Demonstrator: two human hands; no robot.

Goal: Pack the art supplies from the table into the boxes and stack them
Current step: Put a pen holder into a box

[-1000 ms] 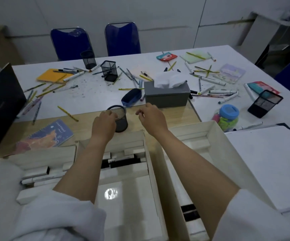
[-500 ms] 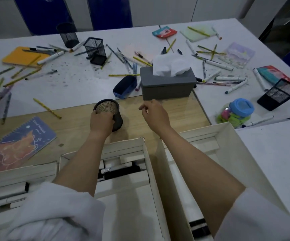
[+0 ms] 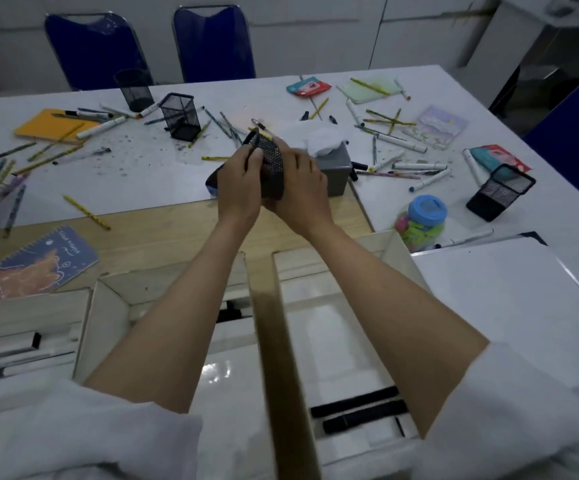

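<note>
A round black mesh pen cup [image 3: 270,157] is lifted off the table and tilted, its mouth pointing up and left. My left hand [image 3: 238,187] grips its left side and my right hand [image 3: 298,188] wraps round its right side. Below my forearms stand open white boxes: a middle box [image 3: 115,306] and a right box [image 3: 395,247] with black markers [image 3: 357,410] lying in it. A left box [image 3: 21,306] holds white markers [image 3: 21,355]. Pencils and markers [image 3: 416,166] lie scattered over the white table [image 3: 135,178].
A grey tissue box [image 3: 335,168] sits just behind my hands, a dark blue case [image 3: 212,183] to its left. Other mesh holders [image 3: 180,116] [image 3: 499,192] [image 3: 135,89], a blue-lidded jar [image 3: 421,220], notebooks [image 3: 35,265] [image 3: 52,126] and a white lid [image 3: 510,306] lie around. Blue chairs [image 3: 212,43] stand behind.
My left hand has raised the mesh pen cup off the wooden table and tilted it. My right hand has come over and taken hold of its other side.
</note>
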